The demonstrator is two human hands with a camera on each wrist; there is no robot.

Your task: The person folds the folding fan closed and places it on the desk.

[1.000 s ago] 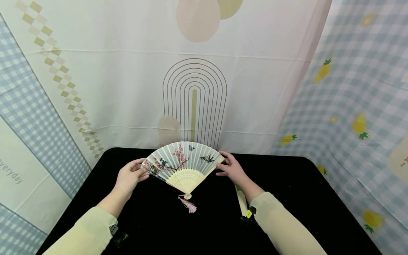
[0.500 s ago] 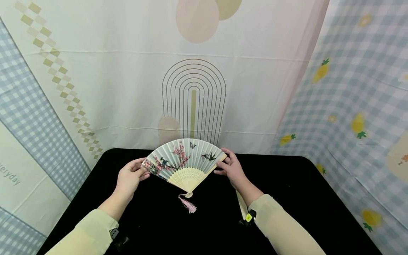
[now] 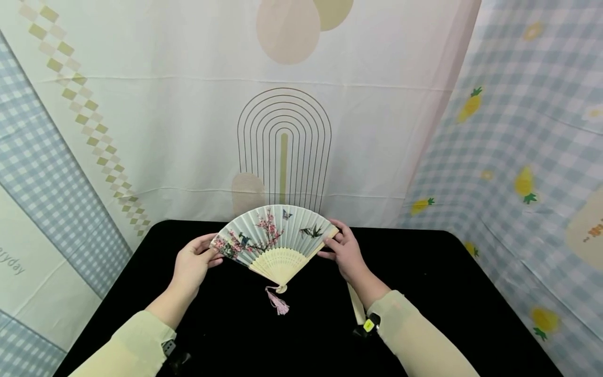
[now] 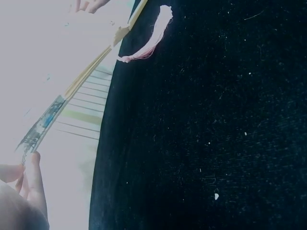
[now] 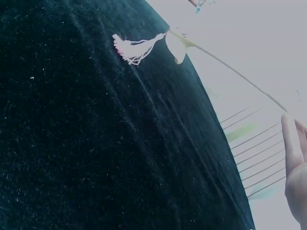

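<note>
A folding fan (image 3: 278, 235) is spread wide in the head view, its pale leaf printed with pink blossoms, a butterfly and dark leaves above cut-out light ribs. My left hand (image 3: 192, 264) pinches the fan's left outer edge between thumb and fingers. On the opposite side my right hand (image 3: 347, 254) holds the right outer rib near its top. From the pivot at the bottom hangs a pink tassel (image 3: 278, 303), also visible as a pale tassel (image 4: 154, 36) in the left wrist view. The right wrist view shows fingers (image 5: 291, 143) at the fan's edge.
A black table (image 3: 282, 345) lies below the fan. A pale, narrow object (image 3: 356, 303) rests on it, partly hidden by the right forearm. Behind stands a white patterned curtain (image 3: 198, 131), with blue checked cloth (image 3: 509, 131) at the right.
Both hands keep hold of the spread fan. It has risen slightly, and its right edge has shifted a little to the right, opening slightly wider.
</note>
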